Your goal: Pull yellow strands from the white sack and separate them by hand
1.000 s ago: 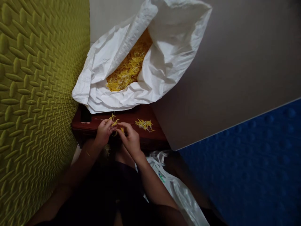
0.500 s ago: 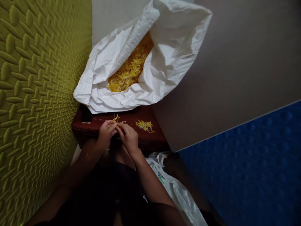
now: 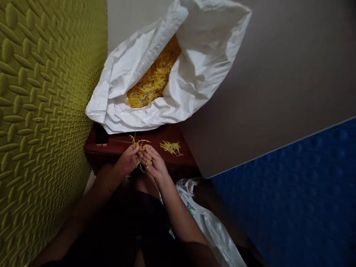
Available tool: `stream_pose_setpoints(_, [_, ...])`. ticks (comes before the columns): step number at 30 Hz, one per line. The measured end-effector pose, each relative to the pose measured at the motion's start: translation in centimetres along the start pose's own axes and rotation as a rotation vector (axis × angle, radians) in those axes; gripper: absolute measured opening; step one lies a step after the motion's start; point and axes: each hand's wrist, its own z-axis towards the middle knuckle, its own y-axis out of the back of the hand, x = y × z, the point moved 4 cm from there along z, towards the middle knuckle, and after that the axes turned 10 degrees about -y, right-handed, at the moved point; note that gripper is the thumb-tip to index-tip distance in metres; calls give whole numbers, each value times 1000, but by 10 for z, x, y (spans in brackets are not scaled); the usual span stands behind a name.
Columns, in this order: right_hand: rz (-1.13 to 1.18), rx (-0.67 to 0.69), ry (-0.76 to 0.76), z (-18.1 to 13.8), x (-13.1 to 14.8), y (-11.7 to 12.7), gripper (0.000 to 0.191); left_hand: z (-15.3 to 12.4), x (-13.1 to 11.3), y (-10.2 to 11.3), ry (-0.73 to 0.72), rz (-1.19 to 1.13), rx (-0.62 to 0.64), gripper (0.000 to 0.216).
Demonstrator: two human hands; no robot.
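Note:
My left hand (image 3: 127,160) pinches thin yellow strands (image 3: 141,149) between thumb and fingertips, their ends sticking up and some dangling below. Close against it, my right hand (image 3: 156,165) holds the same bunch by its fingertips, palm turned partly up. A small yellow-white piece (image 3: 148,162) lies against the fingers of that hand. Both hands are over the near edge of a dark red glossy surface (image 3: 118,147). On that surface, to the right of the hands, rests a small loose pile of yellow and whitish strands (image 3: 171,147). What exactly the strands are, I cannot tell.
Beyond the hands stands a white woven sack (image 3: 205,70), gaping, with many yellow strands (image 3: 152,83) inside. A black object (image 3: 101,137) sits at the surface's left. Textured yellow matting (image 3: 50,96) rises at left, a grey panel (image 3: 272,85) at right. A plastic bag (image 3: 211,222) lies below.
My right hand has rolled palm-up and its fingers have opened out somewhat, showing the small piece. More strand ends now show above and below the fingertips.

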Motion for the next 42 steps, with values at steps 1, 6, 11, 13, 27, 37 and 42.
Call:
stream_pose_setpoints(1, [27, 16, -18, 0, -1, 0, 13, 0, 1, -1, 6, -11, 8, 7])
stream_pose_setpoints(6, [179, -9, 66, -13, 18, 2, 7, -5, -6, -7, 37, -173, 30, 16])
stream_pose_setpoints(11, [220, -120, 394, -20, 74, 36, 7, 0, -25, 1, -32, -304, -42, 25])
stream_pose_setpoints(13, [103, -225, 403, -12, 84, 63, 13, 4, -28, 4, -30, -322, -45, 25])
stream_pose_setpoints(27, [-1363, -905, 439, 23, 114, 209, 24, 2, -28, 11, 48, -355, 49, 27])
stream_pose_setpoints(37, [-1508, -1100, 492, 0, 103, 237, 49, -9, -30, 41, 92, -264, -37, 25])
stream_pose_setpoints(42, [-1467, -1105, 321, 17, 96, 237, 73, -13, -21, 61, 126, -266, -56, 24])
